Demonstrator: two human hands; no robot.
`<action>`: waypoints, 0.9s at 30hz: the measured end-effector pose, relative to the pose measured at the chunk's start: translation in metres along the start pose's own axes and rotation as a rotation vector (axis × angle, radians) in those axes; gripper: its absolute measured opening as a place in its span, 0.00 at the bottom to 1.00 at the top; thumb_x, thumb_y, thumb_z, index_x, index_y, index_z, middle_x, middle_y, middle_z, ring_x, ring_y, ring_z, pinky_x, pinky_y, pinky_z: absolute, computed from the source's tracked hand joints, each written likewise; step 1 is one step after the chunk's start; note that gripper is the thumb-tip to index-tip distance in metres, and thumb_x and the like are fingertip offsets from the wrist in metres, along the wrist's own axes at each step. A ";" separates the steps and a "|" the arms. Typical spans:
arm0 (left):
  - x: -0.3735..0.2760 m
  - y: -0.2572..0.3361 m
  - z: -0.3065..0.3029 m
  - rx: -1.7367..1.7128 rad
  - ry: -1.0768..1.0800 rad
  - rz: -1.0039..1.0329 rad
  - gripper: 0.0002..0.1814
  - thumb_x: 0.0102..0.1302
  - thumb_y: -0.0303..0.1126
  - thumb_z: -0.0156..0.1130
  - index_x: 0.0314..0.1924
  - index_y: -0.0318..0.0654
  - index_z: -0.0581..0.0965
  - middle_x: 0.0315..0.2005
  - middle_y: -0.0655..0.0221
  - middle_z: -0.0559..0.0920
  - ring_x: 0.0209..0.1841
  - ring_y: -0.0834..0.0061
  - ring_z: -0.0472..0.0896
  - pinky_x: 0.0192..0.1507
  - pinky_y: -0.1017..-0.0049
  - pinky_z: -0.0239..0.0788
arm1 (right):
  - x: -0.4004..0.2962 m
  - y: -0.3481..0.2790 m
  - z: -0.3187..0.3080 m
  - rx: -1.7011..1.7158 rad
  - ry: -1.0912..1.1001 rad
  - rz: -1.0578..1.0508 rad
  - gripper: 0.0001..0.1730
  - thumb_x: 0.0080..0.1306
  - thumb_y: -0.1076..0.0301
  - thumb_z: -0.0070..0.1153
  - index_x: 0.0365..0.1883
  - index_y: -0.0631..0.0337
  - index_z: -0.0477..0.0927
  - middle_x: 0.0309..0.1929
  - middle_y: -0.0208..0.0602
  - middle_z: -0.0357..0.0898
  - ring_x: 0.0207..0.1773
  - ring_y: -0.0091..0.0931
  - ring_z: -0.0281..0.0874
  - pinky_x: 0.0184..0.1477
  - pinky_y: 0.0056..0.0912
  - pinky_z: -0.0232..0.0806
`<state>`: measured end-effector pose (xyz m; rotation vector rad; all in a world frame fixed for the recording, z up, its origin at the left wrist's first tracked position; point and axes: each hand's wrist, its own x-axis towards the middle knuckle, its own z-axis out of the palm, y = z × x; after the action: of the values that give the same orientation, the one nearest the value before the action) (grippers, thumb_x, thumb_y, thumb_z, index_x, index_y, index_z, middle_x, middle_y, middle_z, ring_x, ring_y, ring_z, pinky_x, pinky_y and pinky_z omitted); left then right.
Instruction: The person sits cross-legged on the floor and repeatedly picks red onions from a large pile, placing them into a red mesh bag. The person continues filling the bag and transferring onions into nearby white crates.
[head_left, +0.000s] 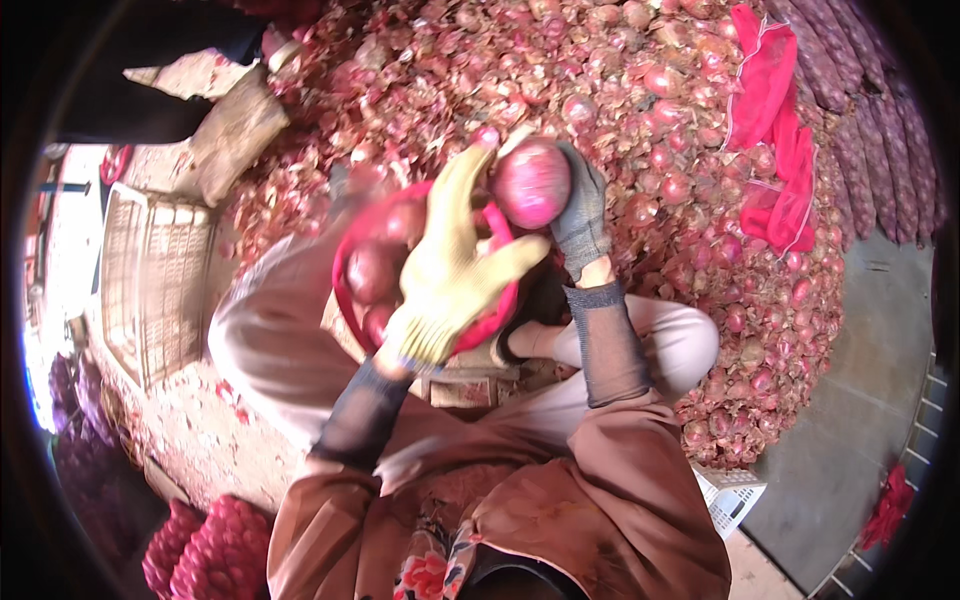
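Observation:
My left hand (461, 259), in a pale yellow knit glove, reaches over a pink-rimmed container (346, 319) of red onions, fingers and thumb spread. Close to its fingertips, my right hand (583, 206), in a grey glove, holds a large red onion (532, 182) from its right side. Whether my left hand touches that onion is not clear. Inside the container, a red onion (373, 271) shows left of my left hand. Part of the container is hidden under the yellow glove. Loose onions and dry skins (465, 90) lie in a wide heap in front of me.
Red mesh bags (765, 90) lie on the heap at right, before stacked full sacks (874, 165). A plastic crate (154, 277) stands at left. Filled onion bags (221, 547) sit lower left, a white crate (727, 495) lower right. Another person's dark clothing (150, 67) shows upper left.

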<state>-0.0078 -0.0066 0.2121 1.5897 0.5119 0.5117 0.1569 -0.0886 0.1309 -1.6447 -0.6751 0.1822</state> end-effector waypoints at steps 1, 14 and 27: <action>-0.001 -0.003 0.007 0.017 0.036 -0.024 0.50 0.53 0.38 0.78 0.74 0.38 0.62 0.64 0.58 0.72 0.61 0.65 0.75 0.56 0.72 0.74 | -0.007 -0.021 -0.001 0.140 -0.047 0.172 0.15 0.75 0.60 0.53 0.47 0.62 0.82 0.38 0.32 0.86 0.40 0.30 0.84 0.44 0.32 0.75; -0.047 -0.052 -0.062 0.480 0.197 -0.021 0.42 0.50 0.35 0.75 0.67 0.40 0.70 0.56 0.56 0.77 0.58 0.61 0.77 0.64 0.67 0.67 | -0.093 0.012 -0.054 0.131 -0.060 0.628 0.14 0.78 0.59 0.51 0.52 0.58 0.79 0.28 0.29 0.80 0.22 0.17 0.75 0.22 0.19 0.66; -0.043 -0.091 -0.021 1.216 -0.394 -0.019 0.32 0.51 0.33 0.67 0.60 0.50 0.75 0.57 0.63 0.75 0.57 0.46 0.71 0.54 0.51 0.70 | 0.004 0.179 -0.035 -0.359 0.084 0.402 0.12 0.72 0.54 0.55 0.45 0.50 0.81 0.36 0.40 0.86 0.39 0.37 0.85 0.43 0.39 0.74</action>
<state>-0.0568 -0.0086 0.1219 2.7485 0.5581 -0.2322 0.2351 -0.1237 -0.0297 -2.1134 -0.3165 0.2910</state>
